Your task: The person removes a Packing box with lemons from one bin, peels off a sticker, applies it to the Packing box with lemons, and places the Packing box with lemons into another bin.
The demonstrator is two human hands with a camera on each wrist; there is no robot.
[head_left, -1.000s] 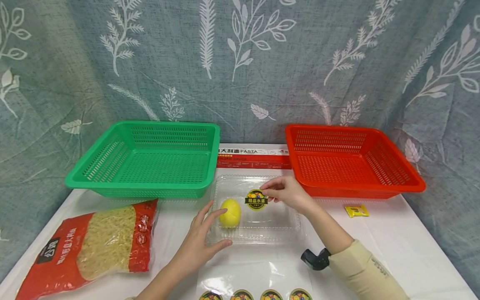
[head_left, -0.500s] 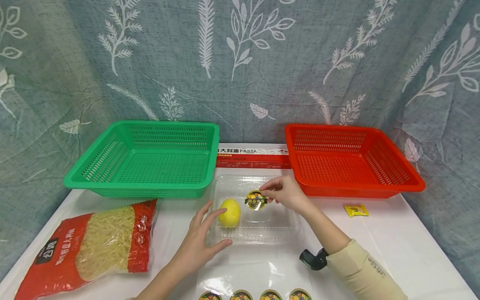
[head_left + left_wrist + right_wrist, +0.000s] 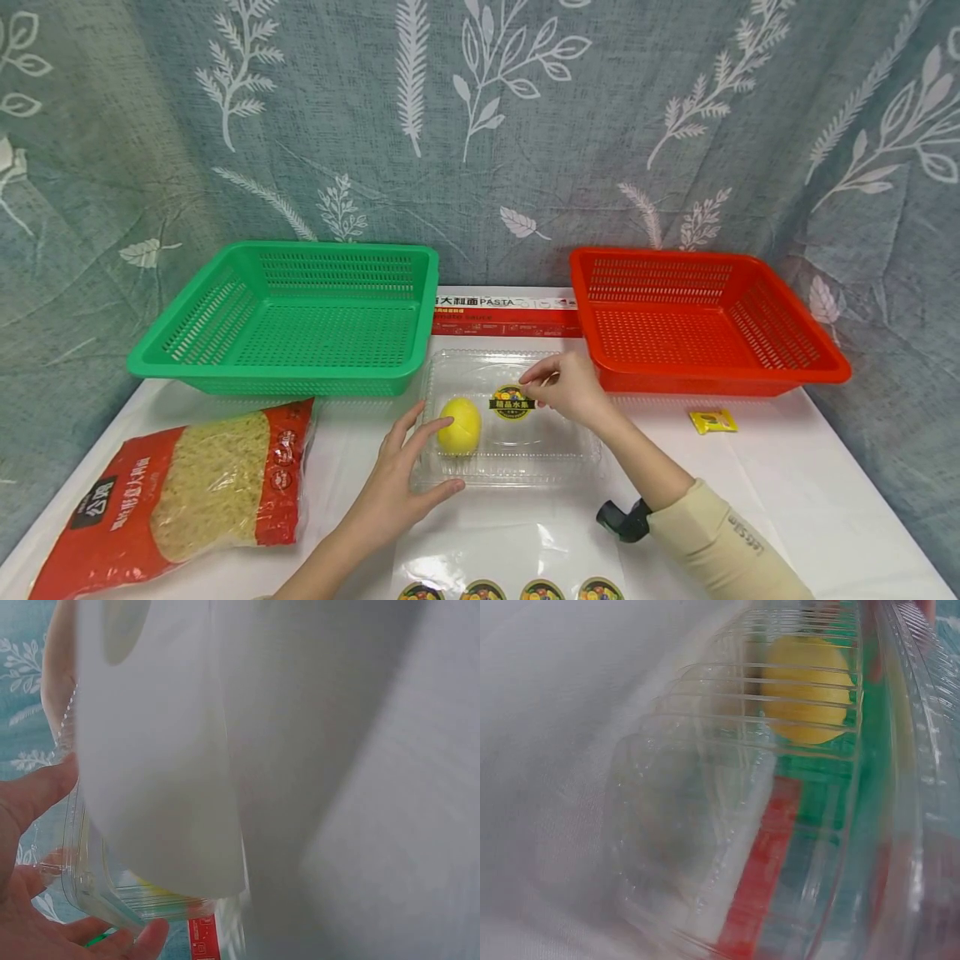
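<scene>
A clear plastic clamshell box (image 3: 555, 442) lies in the middle of the table, lid down, with a yellow lemon-like fruit (image 3: 463, 440) inside at its left. My left hand (image 3: 397, 479) rests at the box's left side, fingers spread over the lid edge and thumb by the front rim; the left wrist view shows its fingers (image 3: 154, 939) around the box's corner. Over the lid's middle is a round black-and-gold fruit sticker (image 3: 512, 404). Thumb and forefinger of my right hand (image 3: 572, 390) pinch its upper right edge. Through the box wall, the right wrist view shows the fruit (image 3: 808, 690).
A green basket (image 3: 300, 379) and a red basket (image 3: 720, 379) stand behind, with a red-and-white pasta package (image 3: 506, 323) between. A pasta bag (image 3: 213, 483) lies left, a small yellow packet (image 3: 713, 422) right. In front is a sticker sheet (image 3: 510, 542).
My right hand has lowered slightly at the sticker's edge, and the glare on the sticker has gone. My left hand, the box and the fruit stay put.
</scene>
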